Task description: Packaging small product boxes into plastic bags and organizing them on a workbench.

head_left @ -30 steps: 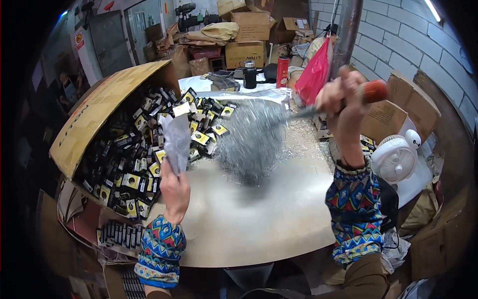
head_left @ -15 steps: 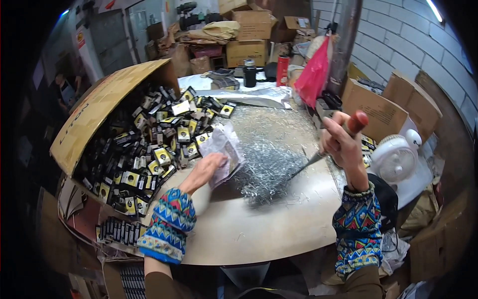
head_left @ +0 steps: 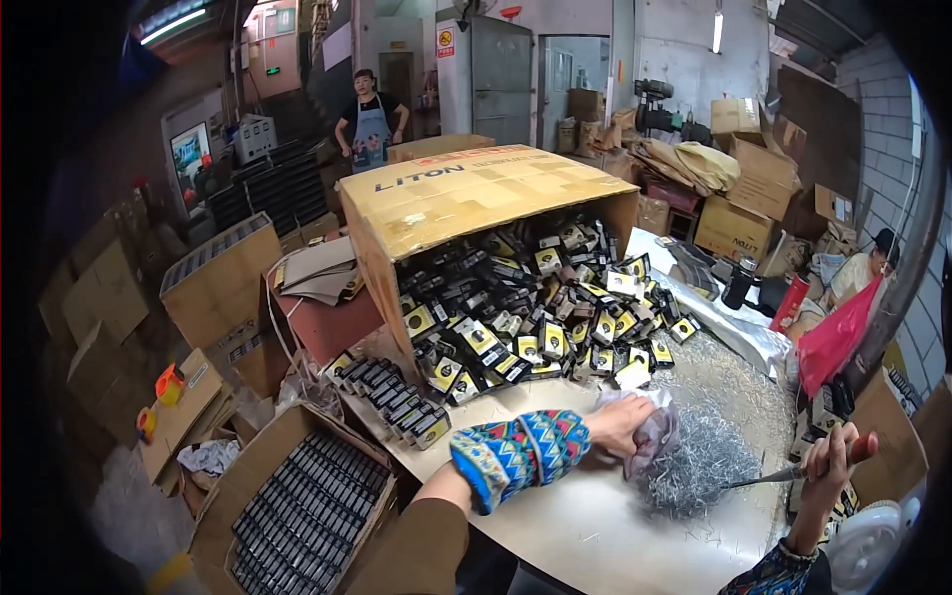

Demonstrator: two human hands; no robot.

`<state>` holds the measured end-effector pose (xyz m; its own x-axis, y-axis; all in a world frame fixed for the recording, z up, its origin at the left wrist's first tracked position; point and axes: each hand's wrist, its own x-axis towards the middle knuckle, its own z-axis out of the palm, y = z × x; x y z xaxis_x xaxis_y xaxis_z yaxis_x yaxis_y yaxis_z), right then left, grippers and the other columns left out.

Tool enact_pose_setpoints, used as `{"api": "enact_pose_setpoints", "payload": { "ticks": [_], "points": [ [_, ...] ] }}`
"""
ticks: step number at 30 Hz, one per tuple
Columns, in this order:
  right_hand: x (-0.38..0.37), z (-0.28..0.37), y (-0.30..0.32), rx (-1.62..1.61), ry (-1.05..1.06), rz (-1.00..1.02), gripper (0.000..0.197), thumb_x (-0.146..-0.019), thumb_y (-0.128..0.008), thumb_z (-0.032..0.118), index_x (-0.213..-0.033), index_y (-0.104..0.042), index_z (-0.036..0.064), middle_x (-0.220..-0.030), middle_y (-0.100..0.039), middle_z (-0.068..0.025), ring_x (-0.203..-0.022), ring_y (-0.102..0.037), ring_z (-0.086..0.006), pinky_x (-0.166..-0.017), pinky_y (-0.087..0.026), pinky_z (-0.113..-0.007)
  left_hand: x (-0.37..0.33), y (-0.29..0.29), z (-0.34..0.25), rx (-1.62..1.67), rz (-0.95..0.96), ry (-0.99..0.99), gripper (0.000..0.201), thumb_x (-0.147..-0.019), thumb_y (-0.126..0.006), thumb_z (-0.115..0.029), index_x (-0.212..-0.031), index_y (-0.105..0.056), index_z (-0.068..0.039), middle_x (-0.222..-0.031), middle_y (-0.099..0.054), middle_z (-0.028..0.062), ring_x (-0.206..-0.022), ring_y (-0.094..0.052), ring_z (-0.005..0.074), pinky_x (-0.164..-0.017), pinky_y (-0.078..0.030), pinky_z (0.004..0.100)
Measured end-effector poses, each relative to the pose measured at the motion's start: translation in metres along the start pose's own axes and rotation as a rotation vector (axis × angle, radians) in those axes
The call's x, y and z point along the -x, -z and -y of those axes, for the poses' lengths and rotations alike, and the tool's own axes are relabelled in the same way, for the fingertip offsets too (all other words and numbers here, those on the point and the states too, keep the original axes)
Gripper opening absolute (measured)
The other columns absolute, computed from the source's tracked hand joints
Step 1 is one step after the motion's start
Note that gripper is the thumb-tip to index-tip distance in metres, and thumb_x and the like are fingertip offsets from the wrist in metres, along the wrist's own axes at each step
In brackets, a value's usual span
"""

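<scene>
My left hand [head_left: 617, 424] is closed on a crumpled greyish cloth [head_left: 656, 433] at the left side of a heap of thin silver metal pins [head_left: 699, 466]. My right hand [head_left: 825, 466] grips a tool with a red handle [head_left: 861, 448] and a long, thin, tapering metal shaft [head_left: 773, 477]. The shaft points left, its tip at the heap's right side. Beyond my left hand, a large cardboard carton [head_left: 496, 177] lies on its side, with small black and yellow boxes [head_left: 555, 339] spilling from its mouth onto the worktable [head_left: 555, 501].
Black packs stand in a row [head_left: 389, 399] at the table's left. Below them an open carton [head_left: 223, 506] holds rows of similar packs. A red bottle [head_left: 790, 302] and pink bag [head_left: 838, 337] are at the far right. A person in an apron [head_left: 372, 124] stands beyond; another sits far right.
My view has swung left, bringing the left cartons and the standing person into sight. My left hand still grips the cloth beside the heap; my right still holds the tool, its tip at the heap.
</scene>
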<state>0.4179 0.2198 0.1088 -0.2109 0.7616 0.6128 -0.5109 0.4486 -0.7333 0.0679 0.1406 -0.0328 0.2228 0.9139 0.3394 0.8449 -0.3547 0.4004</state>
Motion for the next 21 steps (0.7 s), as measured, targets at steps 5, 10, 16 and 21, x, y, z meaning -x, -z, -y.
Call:
{"api": "enact_pose_setpoints", "payload": {
  "ticks": [5,10,16,21],
  "points": [
    [0.000,-0.013,-0.011,-0.111,0.044,-0.009,0.022,-0.101,-0.049,0.012,-0.082,-0.038,0.0121,-0.047,-0.031,0.0038,-0.033,-0.028,-0.0073,-0.035,-0.032,-0.023,0.050,0.027,-0.031,-0.034,0.015,0.107,0.077,-0.060,-0.076,-0.021,-0.125,-0.043,0.006,-0.115,-0.050,0.0218,-0.111,-0.048,0.0391,-0.097,-0.042,0.0435],
    [0.005,-0.024,-0.035,-0.130,0.116,0.026,0.023,-0.101,-0.050,0.014,-0.082,-0.038,0.0112,-0.049,-0.033,0.0035,-0.035,-0.030,-0.0068,-0.036,-0.032,-0.022,0.074,0.017,-0.018,0.023,-0.116,0.167,0.077,-0.061,-0.075,-0.014,-0.129,-0.044,0.001,-0.123,-0.052,0.0225,-0.119,-0.049,0.0378,-0.101,-0.040,0.0433],
    [-0.006,0.003,-0.049,-0.148,0.273,0.001,0.022,-0.101,-0.051,0.016,-0.084,-0.039,0.0111,-0.050,-0.033,0.0032,-0.036,-0.031,-0.0068,-0.036,-0.030,-0.022,0.084,0.012,-0.030,-0.064,-0.309,0.077,0.055,-0.062,-0.069,-0.006,-0.114,-0.055,0.000,-0.105,-0.061,0.0175,-0.100,-0.059,0.0366,-0.088,-0.047,0.0434],
    [-0.003,0.029,-0.070,0.486,-0.048,0.436,0.020,-0.092,-0.059,0.009,-0.076,-0.047,0.0074,-0.053,-0.042,0.0037,-0.038,-0.039,-0.0056,-0.034,-0.032,-0.024,0.084,0.015,-0.037,-0.072,-0.309,0.067,0.049,-0.061,-0.065,-0.002,-0.109,-0.056,0.000,-0.103,-0.061,0.0157,-0.097,-0.059,0.0360,-0.084,-0.048,0.0423]
  ]
}}
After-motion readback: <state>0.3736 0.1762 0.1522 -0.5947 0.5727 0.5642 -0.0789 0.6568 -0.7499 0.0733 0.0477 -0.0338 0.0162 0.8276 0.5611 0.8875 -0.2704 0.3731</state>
